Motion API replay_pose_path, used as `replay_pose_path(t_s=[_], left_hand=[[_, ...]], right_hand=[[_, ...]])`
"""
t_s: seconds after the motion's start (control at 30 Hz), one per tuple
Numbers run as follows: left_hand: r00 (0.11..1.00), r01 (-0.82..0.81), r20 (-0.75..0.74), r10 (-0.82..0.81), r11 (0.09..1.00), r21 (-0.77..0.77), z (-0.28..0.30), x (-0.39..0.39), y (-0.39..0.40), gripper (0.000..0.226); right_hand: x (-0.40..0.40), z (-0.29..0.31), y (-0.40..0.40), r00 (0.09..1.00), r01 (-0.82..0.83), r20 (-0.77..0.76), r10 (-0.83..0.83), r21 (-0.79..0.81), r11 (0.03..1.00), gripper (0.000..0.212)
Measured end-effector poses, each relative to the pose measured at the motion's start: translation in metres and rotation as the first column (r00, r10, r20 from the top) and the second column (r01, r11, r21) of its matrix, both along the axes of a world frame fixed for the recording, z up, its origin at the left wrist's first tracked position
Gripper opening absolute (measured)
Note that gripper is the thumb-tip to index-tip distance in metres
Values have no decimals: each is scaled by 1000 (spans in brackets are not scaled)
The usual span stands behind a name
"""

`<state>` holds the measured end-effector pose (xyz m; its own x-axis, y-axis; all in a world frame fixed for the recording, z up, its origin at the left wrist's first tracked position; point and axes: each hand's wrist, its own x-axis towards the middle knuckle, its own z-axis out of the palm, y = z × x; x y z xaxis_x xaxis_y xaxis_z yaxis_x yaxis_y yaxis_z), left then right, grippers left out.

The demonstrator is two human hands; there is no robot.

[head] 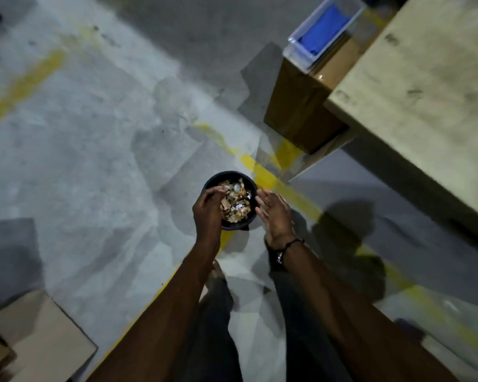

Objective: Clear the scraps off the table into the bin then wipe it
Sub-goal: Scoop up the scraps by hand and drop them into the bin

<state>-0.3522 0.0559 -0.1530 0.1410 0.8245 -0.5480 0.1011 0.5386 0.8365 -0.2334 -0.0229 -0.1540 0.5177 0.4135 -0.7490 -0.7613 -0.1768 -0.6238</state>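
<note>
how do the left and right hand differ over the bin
The left hand has fingers curled, reaching in over the scraps; the right hand is flat and open beside the rim. Only the right wrist wears a band. Both hover at the dark bin on the floor.

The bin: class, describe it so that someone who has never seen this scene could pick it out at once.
Start at the table on the right, then follow the yellow line on the floor toward the person's hands. The bin stands on that line, under both hands. It is the only round, dark container, and it holds scraps, unlike the square brown boxes.
</note>
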Motion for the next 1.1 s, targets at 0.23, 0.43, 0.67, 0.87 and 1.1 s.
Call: replay_pose_path(t_s=[0.23,0.43,0.67,0.87,1.1], left_hand=[[987,125,99,-127,992,31,146,-12,-34,13],[960,206,190,-204,978,10,221,3,-72,16],[929,263,280,-241,964,-46,272,41,-128,19],[896,318,332,-297,948,-12,292,92,-183,20],[865,366,362,-347,931,20,303,170,-266,18]], right_hand=[[-21,146,-48,980,181,71,-185,55,982,25],[-45,227,-104,955,280,63,-289,125,952,17],[-13,266,-174,876,452,109,-470,156,878,30],[53,285,-261,793,550,141,-593,252,796,30],[129,308,-375,681,656,143,-718,316,686,28]])
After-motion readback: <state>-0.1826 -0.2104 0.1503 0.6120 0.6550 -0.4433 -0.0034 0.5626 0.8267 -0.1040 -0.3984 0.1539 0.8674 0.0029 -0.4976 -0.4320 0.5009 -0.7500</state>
